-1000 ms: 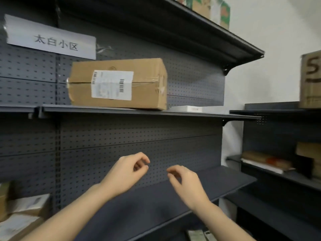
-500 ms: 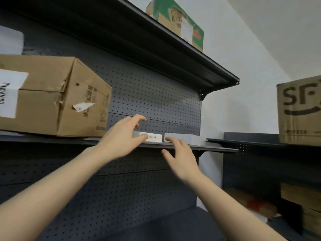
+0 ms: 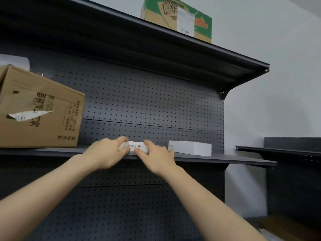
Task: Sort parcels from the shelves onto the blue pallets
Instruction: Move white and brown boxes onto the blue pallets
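Note:
A small flat white box (image 3: 135, 146) with a barcode label lies at the front of the dark middle shelf (image 3: 225, 160). My left hand (image 3: 107, 151) grips its left end, fingers over the top and thumb under the front. My right hand (image 3: 153, 154) holds its right end the same way. A second white box (image 3: 190, 147) lies on the shelf just right of my right hand. A large brown cardboard box (image 3: 40, 112) with printed characters and a torn label stands on the same shelf at the left.
A green and brown carton (image 3: 177, 18) sits on the top shelf (image 3: 191, 47). Dark pegboard backs the shelving. Another dark shelf unit (image 3: 286, 150) stands at the right against the white wall. A brown parcel edge shows at the bottom right.
My view has tilted up from the lower shelf. Both hands rose to the middle shelf and closed on the ends of the small white box.

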